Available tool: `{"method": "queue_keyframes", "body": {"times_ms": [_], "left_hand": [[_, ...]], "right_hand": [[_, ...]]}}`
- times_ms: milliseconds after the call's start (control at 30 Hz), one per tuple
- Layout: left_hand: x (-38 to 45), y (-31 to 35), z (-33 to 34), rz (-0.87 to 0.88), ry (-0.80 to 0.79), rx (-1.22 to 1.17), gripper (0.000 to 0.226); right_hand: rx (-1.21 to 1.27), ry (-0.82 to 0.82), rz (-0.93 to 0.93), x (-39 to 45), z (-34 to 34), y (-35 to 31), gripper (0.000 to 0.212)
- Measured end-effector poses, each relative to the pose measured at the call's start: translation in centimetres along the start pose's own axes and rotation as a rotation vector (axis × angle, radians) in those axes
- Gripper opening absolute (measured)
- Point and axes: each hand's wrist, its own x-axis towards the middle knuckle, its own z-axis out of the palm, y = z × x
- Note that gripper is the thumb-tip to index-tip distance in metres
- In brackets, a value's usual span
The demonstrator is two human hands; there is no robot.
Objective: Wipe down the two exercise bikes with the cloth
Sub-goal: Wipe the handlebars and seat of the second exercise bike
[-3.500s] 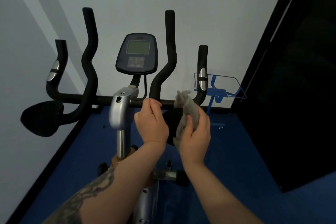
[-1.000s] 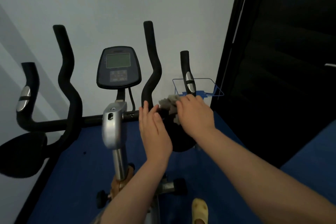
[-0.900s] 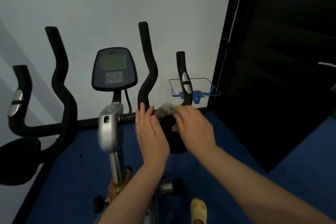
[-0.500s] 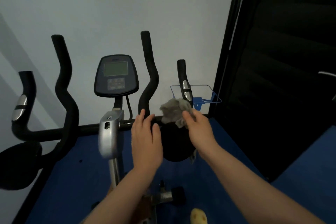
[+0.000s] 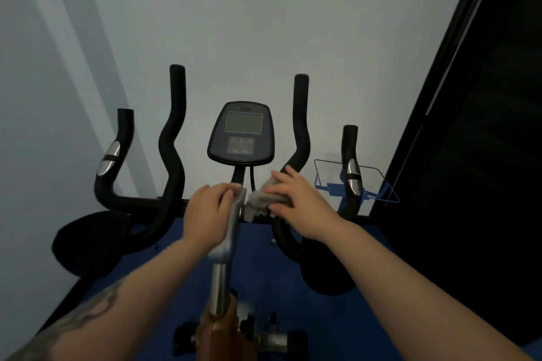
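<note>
Right hand (image 5: 302, 208) presses the grey cloth (image 5: 258, 201) on the handlebar (image 5: 140, 202), fingers spread; left hand (image 5: 208, 214) clasps the silver clamp (image 5: 234, 226).

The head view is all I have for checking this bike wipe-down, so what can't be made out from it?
- Second bike: outside the frame.
- Console: screen and buttons blurred, unreadable.
- Crossbar under the cloth: covered by the cloth and the right hand.
- What the left hand holds: its fingers curl behind the silver post.
- Bike base and seat: cut off by the bottom edge.
</note>
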Motion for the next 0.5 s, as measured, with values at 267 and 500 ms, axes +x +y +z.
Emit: {"method": "queue_keyframes", "body": {"times_ms": [267, 500], "left_hand": [[-1.4, 0.7, 0.7, -0.224, 0.275, -0.133, 0.028], [-1.7, 0.6, 1.0, -0.258, 0.335, -0.193, 0.025]], "right_hand": [[-0.318, 0.022, -0.054, 2.5, 0.7, -1.7, 0.017], [-0.373, 0.029, -0.047, 0.8, 2.8, -2.0, 0.025]]}}
